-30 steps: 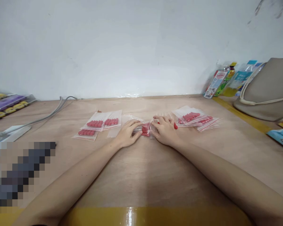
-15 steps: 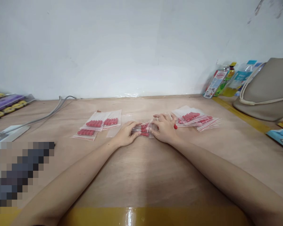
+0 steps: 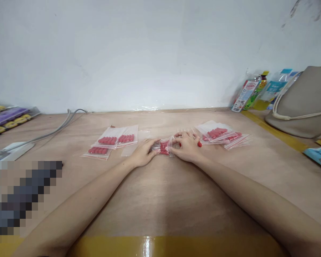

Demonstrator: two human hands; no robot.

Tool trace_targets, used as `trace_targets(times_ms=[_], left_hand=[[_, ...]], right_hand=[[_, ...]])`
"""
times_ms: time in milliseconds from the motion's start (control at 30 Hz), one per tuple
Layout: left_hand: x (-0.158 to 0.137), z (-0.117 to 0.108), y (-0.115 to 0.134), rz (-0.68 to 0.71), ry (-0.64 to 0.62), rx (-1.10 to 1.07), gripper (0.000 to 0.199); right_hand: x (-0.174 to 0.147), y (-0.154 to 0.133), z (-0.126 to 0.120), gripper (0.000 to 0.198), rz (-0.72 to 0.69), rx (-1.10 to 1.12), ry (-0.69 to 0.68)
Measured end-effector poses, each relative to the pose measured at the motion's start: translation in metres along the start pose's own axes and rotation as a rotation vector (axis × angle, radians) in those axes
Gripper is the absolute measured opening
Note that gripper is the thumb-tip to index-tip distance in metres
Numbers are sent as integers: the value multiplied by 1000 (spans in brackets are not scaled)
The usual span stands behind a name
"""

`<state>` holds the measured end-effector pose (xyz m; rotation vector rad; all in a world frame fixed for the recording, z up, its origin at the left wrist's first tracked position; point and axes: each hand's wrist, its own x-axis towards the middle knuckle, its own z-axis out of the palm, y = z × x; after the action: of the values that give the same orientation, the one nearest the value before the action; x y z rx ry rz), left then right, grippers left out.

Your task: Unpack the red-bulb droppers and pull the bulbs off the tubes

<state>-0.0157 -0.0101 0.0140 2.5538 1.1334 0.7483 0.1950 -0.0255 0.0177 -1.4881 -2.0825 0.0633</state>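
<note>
Two bare hands meet at the middle of a wooden bench [image 3: 139, 207], on either side of a small clear bag [image 3: 166, 149] packed with red, capsule-shaped pieces [image 3: 164, 144]. The left hand [image 3: 145, 152] has its thumb and fingers closed on the bag's left end; the right hand [image 3: 187, 147] grips the opposite end between thumb and fingers, the remaining fingers curled beyond it. A single red piece [image 3: 199, 144] shows just beside the right hand. To the left lie overlapping zip bags [image 3: 127, 138] of the same pieces in neat rows; to the right, close to the right hand, is a fanned pile of similar bags [image 3: 209, 126]. Farther right, drink bottles [image 3: 274, 88] stand by a grey-beige bag with a cord [image 3: 305, 101], near a pale wall [image 3: 149, 53].
</note>
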Motion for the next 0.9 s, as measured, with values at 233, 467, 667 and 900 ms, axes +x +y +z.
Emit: trace_targets(times_ms=[233,467,667,900], left_hand=[[0,-1,0,17,18,-31,43],[1,2,-4,15,44,-64,40],[2,1,-2,27,30,-105,37],[1,1,-1,24,44,-82,35]], right_hand=[[0,-8,-1,19,39,2,-15],[1,-5,2,25,46,52,0],[1,-5,6,20,40,34,-8],[3,2,3,12,96,80,29]])
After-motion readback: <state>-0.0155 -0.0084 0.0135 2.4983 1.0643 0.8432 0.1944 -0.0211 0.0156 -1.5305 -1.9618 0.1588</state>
